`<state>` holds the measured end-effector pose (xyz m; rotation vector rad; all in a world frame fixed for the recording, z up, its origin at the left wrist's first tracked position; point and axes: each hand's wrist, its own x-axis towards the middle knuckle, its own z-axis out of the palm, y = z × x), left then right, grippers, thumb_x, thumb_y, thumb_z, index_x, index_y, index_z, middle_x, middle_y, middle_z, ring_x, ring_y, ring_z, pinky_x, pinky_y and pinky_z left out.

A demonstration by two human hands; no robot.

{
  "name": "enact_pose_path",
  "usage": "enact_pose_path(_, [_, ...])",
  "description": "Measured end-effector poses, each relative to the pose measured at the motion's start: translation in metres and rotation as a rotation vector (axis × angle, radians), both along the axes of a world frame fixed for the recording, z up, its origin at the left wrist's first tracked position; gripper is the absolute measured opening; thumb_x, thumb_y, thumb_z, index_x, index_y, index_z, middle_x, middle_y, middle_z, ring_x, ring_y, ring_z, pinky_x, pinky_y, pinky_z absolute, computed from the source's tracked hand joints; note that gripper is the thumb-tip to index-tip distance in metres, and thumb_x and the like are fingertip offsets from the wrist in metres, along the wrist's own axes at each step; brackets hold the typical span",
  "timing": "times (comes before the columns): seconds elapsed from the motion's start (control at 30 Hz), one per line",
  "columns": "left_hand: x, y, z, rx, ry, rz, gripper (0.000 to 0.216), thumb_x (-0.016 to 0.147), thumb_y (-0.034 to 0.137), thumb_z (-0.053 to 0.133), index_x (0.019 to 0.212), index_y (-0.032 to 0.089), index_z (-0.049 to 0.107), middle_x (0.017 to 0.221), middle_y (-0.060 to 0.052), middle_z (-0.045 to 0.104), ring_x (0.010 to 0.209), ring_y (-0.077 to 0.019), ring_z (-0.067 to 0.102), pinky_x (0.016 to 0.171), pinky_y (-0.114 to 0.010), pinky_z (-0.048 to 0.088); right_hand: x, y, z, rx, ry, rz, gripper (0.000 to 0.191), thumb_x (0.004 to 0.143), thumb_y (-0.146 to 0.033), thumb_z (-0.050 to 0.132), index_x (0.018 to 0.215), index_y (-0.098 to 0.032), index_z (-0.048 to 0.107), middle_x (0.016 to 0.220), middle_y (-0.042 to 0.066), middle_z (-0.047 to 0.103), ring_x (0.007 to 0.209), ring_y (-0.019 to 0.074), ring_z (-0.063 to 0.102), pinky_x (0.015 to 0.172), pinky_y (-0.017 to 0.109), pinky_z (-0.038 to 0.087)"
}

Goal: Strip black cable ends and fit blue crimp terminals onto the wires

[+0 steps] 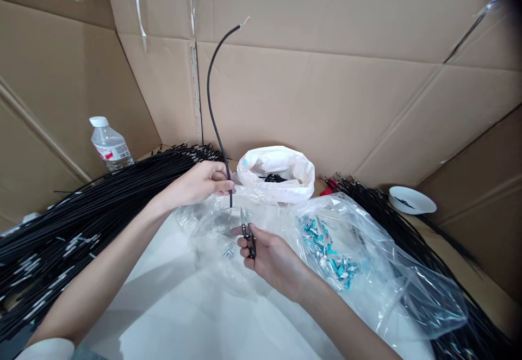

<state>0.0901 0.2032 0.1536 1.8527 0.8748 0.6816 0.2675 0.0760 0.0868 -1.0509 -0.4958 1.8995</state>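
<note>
A black cable is pinched near its lower end by my left hand. From there it rises and curves to the right, with bare pale wire at its top tip. The lower end also shows a thin bare wire, just left of the scissors' blades. My right hand grips a small pair of scissors with dark handles, their blades pointing up and slightly parted. Blades and cable look close, but I cannot tell whether they touch. Under both hands lies a crumpled clear plastic bag.
Bundles of black cables lie left and right. A white-lined container with black bits stands behind. Small blue-and-silver pieces lie by a clear bag. A water bottle and white bowl stand near cardboard walls.
</note>
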Motion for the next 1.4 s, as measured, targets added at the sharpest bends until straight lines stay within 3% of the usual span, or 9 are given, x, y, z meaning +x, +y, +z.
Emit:
enact_pose_path(0.27, [0.003,-0.003,0.001,-0.006,0.007,-0.008,0.032,0.074,0.041,0.082,0.074,0.016,0.062,0.067,-0.004,0.069,0.061,-0.0152,0.061,0.054,-0.023,0.041,-0.002,0.001,-0.005,-0.006,0.003,0.061,0.027,0.097,-0.033,0.057,0.089,-0.012,0.072,0.080,0.003,0.050,0.067,0.0118,0.042,0.063,0.025,0.034])
enact_pose_path(0.5, [0.011,-0.015,0.004,-0.061,-0.035,-0.008,0.035,0.067,0.042,0.087,0.076,0.016,0.066,0.074,-0.005,0.071,0.069,-0.0175,0.065,0.062,-0.026,0.050,-0.004,0.004,-0.002,-0.006,-0.014,0.031,0.030,0.100,-0.029,0.051,0.087,-0.012,0.072,0.083,0.003,0.050,0.069,0.0120,0.042,0.062,0.024,0.034])
enact_pose_path(0.77, [0.015,-0.021,0.006,-0.016,-0.011,0.008,0.033,0.067,0.045,0.085,0.078,0.016,0.072,0.078,-0.004,0.069,0.068,-0.0174,0.062,0.061,-0.026,0.050,-0.005,0.005,0.001,0.009,-0.089,-0.022,0.038,0.103,-0.036,0.047,0.090,-0.013,0.075,0.084,0.004,0.053,0.069,0.0127,0.041,0.061,0.026,0.031])
enact_pose_path(0.97, [0.016,-0.020,0.004,-0.003,-0.031,0.021,0.030,0.071,0.042,0.082,0.078,0.016,0.070,0.077,-0.004,0.070,0.071,-0.0187,0.064,0.061,-0.026,0.051,-0.005,0.006,-0.001,0.022,-0.014,-0.072,0.028,0.100,-0.023,0.052,0.091,-0.011,0.075,0.084,0.004,0.053,0.067,0.0103,0.042,0.059,0.022,0.034])
enact_pose_path(1.1, [0.019,-0.021,0.004,0.004,-0.032,0.026,0.032,0.069,0.044,0.083,0.076,0.016,0.070,0.075,-0.003,0.068,0.068,-0.0176,0.062,0.060,-0.026,0.049,-0.003,0.006,-0.003,0.001,0.115,-0.046,0.021,0.099,-0.024,0.058,0.090,-0.011,0.072,0.080,0.003,0.053,0.065,0.0085,0.047,0.057,0.018,0.037])
enact_pose_path(1.2, [0.019,-0.021,0.003,0.037,-0.014,0.022,0.032,0.069,0.044,0.082,0.078,0.016,0.070,0.076,-0.003,0.068,0.068,-0.0173,0.061,0.061,-0.026,0.049,-0.002,0.006,-0.004,-0.001,0.214,0.026,0.022,0.099,-0.028,0.059,0.092,-0.011,0.070,0.072,0.000,0.050,0.056,0.0063,0.038,0.048,0.015,0.031])
enact_pose_path(1.4, [0.017,-0.019,0.001,0.097,0.020,0.010,0.029,0.076,0.042,0.075,0.079,0.015,0.067,0.074,-0.003,0.066,0.068,-0.0162,0.060,0.060,-0.025,0.046,-0.001,0.009,-0.005,-0.044,0.289,0.094,0.043,0.107,-0.036,0.044,0.088,-0.006,0.068,0.056,-0.008,0.033,0.044,0.0035,0.019,0.039,0.014,0.020])
